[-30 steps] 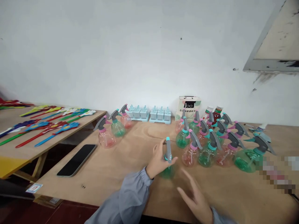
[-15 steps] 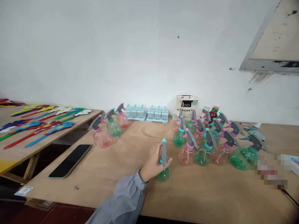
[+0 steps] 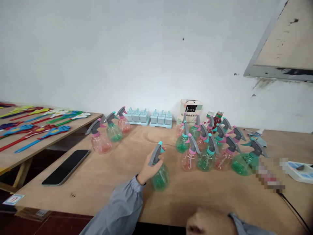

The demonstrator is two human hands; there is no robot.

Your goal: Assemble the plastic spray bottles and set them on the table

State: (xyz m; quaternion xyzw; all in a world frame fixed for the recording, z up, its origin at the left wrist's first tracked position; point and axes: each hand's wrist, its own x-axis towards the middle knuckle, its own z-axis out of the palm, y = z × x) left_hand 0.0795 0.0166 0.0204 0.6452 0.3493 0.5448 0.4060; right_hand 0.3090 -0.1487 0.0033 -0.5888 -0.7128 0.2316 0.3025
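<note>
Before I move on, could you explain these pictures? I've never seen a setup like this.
There is no machine: these are a person's bare hands, filmed by one head-worn camera looking forward and down. The left hand has its grip around the upper part of a round, see-through green spray bottle with a grey trigger head. The right hand is low at the front edge, blurred; whether it holds anything is unclear. On the light-brown wooden table, similar pink and green spray bottles cluster to the right; three more and a flat black-screened phone are on the left. Pale-blue moulds sit by the wall.
</note>
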